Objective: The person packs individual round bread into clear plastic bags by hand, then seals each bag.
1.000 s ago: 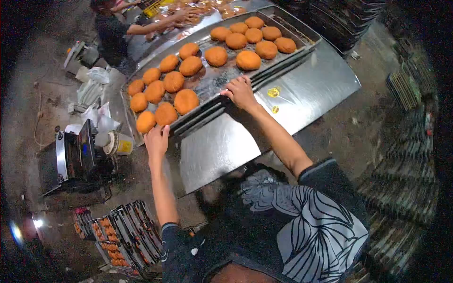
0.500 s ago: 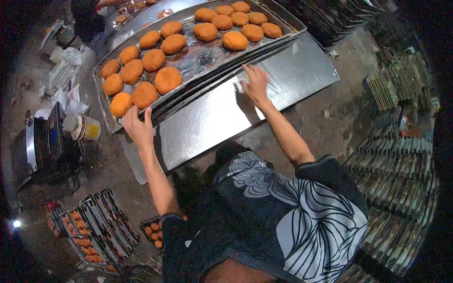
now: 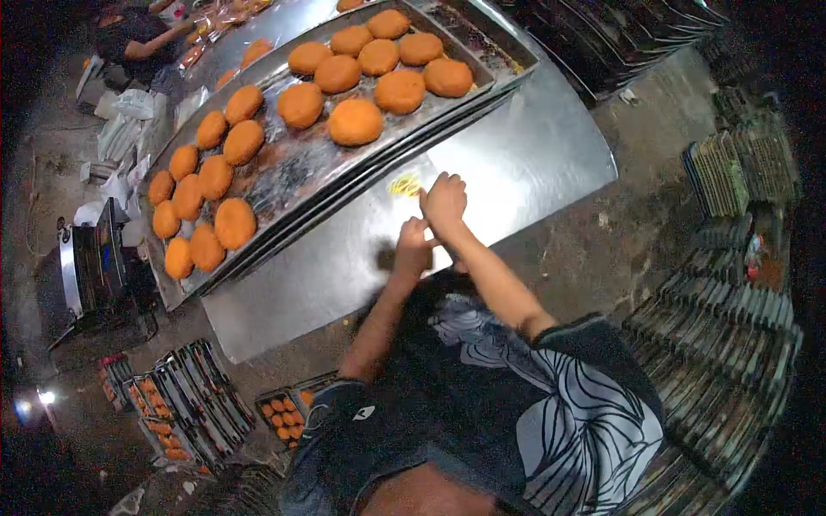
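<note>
Both my hands are close together above the bare metal table, in front of the tray. My right hand [image 3: 446,206] has its fingers curled in. Just below and left of it, my left hand [image 3: 414,247] is closed with thumb and fingers together; whatever is between them is too small to make out. A small patch of thin yellow strands [image 3: 404,185], resembling rubber bands, lies on the metal table [image 3: 508,155] beside my right hand. Beyond them, round orange-brown buns [image 3: 355,122] sit in two groups on a dark baking tray [image 3: 284,185], atop other trays.
At the upper left a person [image 3: 138,39] reaches toward wrapped goods. Trays of buns [image 3: 153,404] stand at the lower left, and another bun tray [image 3: 284,417] lies near my left elbow. Stacked trays [image 3: 723,344] fill the right side. A black machine [image 3: 95,267] stands at left.
The bun tray has shifted left on the stack. My left hand has left its rim, and both hands have come together over the table. The yellow strands now show.
</note>
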`<state>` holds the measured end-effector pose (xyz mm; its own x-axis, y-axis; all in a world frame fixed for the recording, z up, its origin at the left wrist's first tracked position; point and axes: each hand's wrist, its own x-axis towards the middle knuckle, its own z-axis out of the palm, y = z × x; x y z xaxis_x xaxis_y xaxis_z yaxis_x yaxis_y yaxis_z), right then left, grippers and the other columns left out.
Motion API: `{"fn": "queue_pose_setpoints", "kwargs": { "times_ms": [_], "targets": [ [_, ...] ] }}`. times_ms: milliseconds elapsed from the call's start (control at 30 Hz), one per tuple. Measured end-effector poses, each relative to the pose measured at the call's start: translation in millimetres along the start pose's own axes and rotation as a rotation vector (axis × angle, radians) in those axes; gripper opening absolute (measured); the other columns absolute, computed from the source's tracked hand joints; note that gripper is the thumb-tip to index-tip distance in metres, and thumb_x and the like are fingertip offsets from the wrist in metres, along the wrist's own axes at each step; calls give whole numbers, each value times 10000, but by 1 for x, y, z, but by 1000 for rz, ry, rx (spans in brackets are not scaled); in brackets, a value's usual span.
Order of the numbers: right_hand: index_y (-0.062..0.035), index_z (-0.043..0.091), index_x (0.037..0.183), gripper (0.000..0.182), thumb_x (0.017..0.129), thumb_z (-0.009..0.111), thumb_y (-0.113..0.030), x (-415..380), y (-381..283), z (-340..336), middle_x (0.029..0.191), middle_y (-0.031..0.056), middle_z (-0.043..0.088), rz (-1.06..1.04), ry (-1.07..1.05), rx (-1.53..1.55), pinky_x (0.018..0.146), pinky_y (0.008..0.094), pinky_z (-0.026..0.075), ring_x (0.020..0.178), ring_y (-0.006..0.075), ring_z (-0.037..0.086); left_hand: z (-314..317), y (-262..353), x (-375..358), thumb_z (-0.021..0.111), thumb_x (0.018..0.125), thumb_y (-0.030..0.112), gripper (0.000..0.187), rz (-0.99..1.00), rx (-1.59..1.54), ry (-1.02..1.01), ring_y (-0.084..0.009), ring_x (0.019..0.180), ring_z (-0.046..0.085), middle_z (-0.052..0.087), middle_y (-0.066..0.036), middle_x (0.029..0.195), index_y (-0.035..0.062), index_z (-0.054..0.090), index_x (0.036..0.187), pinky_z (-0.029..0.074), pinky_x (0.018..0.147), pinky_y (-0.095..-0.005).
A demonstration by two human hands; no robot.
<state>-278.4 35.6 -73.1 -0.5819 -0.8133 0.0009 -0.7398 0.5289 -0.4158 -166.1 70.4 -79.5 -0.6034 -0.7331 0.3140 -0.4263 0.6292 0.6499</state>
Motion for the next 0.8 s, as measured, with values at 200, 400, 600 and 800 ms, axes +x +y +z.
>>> {"fn": "queue_pose_setpoints", "kwargs": {
  "times_ms": [200, 400, 600, 800],
  "targets": [
    [28, 522, 856, 378, 700, 622, -301, 9, 17, 14, 774, 158, 547, -404, -107, -3, 713, 413, 423, 753, 330, 533, -4, -3, 11, 417, 765, 148, 219, -650, -588, 21, -199, 622, 505, 544, -109, 671, -22, 553, 734, 407, 581, -314],
    [9, 572, 818, 244, 737, 590, -221, 5, 68, -52, 841, 196, 576, -223, -179, 615, 640, 378, 443, 701, 313, 556, -16, -15, 12, 445, 827, 213, 272, -240, -87, -123, -200, 726, 570, 604, -139, 835, -6, 584, 907, 443, 645, -323],
    [27, 554, 874, 176, 754, 501, -90, -20, 29, -66, 603, 121, 566, -453, -503, 889, 543, 322, 441, 571, 209, 552, -50, 34, 48, 515, 826, 209, 257, -581, -599, -91, -172, 799, 586, 619, -124, 819, -8, 603, 932, 461, 718, -276],
    [-1, 495, 891, 172, 807, 470, -149, -50, 44, -92, 622, 191, 561, -470, -289, 336, 488, 397, 447, 506, 377, 521, -53, 35, 39, 588, 738, 252, 201, -422, -268, -384, -260, 634, 577, 582, -126, 679, 54, 624, 731, 442, 580, -344]
  ]
}}
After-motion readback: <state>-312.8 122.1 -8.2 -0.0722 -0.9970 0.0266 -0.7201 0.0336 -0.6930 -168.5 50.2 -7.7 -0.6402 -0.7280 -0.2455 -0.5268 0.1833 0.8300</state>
